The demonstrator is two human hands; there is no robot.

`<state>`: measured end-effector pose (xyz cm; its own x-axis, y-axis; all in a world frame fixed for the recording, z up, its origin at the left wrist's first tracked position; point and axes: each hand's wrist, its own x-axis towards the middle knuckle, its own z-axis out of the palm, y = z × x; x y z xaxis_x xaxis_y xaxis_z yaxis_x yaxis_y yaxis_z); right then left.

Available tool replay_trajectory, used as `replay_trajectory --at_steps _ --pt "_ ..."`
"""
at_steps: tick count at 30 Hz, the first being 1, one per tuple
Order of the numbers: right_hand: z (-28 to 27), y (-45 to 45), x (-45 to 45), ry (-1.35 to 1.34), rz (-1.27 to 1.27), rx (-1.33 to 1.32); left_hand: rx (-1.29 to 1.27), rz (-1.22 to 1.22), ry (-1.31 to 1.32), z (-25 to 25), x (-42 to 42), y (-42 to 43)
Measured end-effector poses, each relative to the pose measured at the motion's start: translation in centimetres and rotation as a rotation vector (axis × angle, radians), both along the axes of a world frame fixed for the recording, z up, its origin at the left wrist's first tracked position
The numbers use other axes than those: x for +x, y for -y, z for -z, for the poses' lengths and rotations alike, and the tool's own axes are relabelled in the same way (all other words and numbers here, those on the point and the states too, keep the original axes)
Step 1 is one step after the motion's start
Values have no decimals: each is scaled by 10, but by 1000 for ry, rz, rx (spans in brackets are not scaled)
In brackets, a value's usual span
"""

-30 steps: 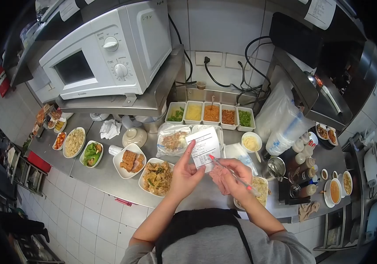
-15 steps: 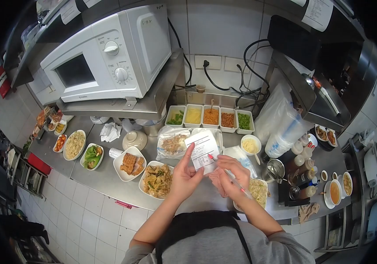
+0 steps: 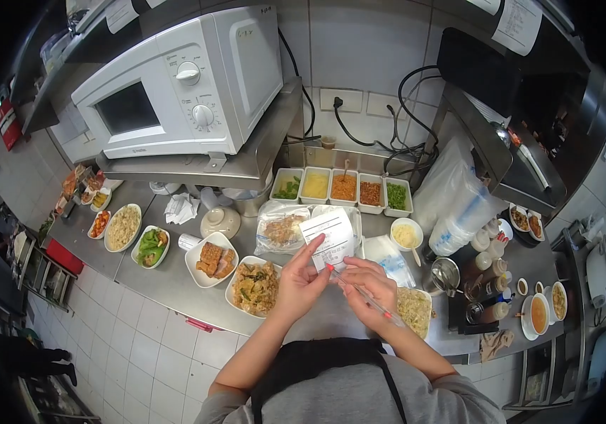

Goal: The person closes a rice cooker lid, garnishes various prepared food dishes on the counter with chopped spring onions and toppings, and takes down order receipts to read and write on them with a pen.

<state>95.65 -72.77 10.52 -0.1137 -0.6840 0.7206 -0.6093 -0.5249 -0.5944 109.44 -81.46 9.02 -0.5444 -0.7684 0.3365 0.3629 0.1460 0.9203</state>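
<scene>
At twelve o'clock, our left hand grips a receipt (seemingly angled for legibility); our right hand pinches a red-tipped pen.

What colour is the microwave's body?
White, around a dark door window; the microwave shows best in the current head view.

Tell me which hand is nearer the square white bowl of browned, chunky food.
Left. The left hand is to the right of the square white bowl; the right hand is farther out on that same side, beyond the left.
</scene>
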Motion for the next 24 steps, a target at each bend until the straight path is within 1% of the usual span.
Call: replay_trajectory --at_steps 5,8,11,14,15,18,19,20,22,23,24 --pt "1 1 1 -31 9 -13 59 -1 -30 -3 0 -3" --pt "1 2 2 -40 12 -21 43 -6 -20 -4 0 -4" --pt "2 2 -1 -69 66 -27 30 -13 -36 -3 0 -4" --pt "-4 2 -15 20 150 -39 53 -33 -80 1 0 0" --pt "3 2 -20 130 114 -55 51 -32 -71 2 1 2" --pt "-15 -3 -24 158 117 -108 62 -24 -60 0 3 6" --pt "-17 -7 -25 172 114 -13 75 -16 -65 -3 2 7" --pt "-8 -10 -30 260 124 130 88 -15 -68 -6 1 8" --pt "18 -5 -37 426 90 428 -16 -29 -40 -11 1 15" --pt "20 0 -32 399 122 619 -65 -51 -22 -14 1 20" --pt "20 5 -26 357 156 809 -205 -61 -29 -15 0 28"
